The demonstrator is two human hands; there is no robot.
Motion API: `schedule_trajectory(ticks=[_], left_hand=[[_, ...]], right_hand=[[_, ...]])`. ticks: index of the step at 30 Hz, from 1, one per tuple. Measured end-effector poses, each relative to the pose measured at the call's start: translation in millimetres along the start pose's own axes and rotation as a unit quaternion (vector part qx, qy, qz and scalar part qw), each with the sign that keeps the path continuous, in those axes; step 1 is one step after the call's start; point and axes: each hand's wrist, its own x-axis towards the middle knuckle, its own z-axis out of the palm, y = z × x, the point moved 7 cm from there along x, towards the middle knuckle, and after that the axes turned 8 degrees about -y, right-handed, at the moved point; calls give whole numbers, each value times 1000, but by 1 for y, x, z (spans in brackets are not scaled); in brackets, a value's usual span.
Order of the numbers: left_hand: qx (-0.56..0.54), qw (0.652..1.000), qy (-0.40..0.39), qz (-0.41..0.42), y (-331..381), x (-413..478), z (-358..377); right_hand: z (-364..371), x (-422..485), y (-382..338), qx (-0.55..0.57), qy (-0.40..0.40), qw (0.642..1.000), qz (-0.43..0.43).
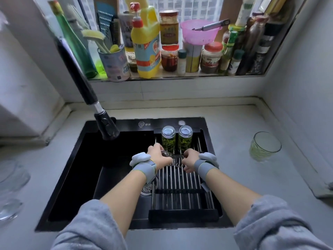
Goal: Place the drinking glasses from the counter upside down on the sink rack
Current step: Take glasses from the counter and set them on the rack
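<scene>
Grey sleeves (90,230) lead to the left grip (158,155) and right grip (191,159), both clasping a clear glass (173,159) just over the sink rack (180,192). A tilted set-down could knock the two upturned glasses (168,139) just beyond. Another glass (264,147) stands upright on the tabletop (234,159), seemingly empty.

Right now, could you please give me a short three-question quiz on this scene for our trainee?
1. True or false: two green-patterned glasses already stand upside down on the sink rack.
2. How many hands grip the clear glass: A none, B one, C two?
3. The upright glass on the counter stands to which side of the sink rack?

Key: 1 true. 2 C, the left hand and the right hand. 3 right.
</scene>
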Motion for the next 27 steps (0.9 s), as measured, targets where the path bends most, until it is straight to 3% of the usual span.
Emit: schedule_trajectory(ticks=[3, 6, 10, 20, 27], left_hand=[[61, 998, 12, -12, 1, 7, 5], [88, 995, -4, -38, 0, 18, 14], [112, 992, -29, -50, -5, 27, 26], [96, 994, -57, 19, 7, 44, 24], [7, 999, -50, -7, -6, 41, 15]], right_hand=[[2, 9, -9, -129, 31, 990, -49], [16, 21, -10, -137, -8, 988, -72], [29, 31, 5, -88, -37, 993, -68], [26, 50, 10, 9, -8, 996, -93], [32, 51, 2, -4, 3, 997, -82]])
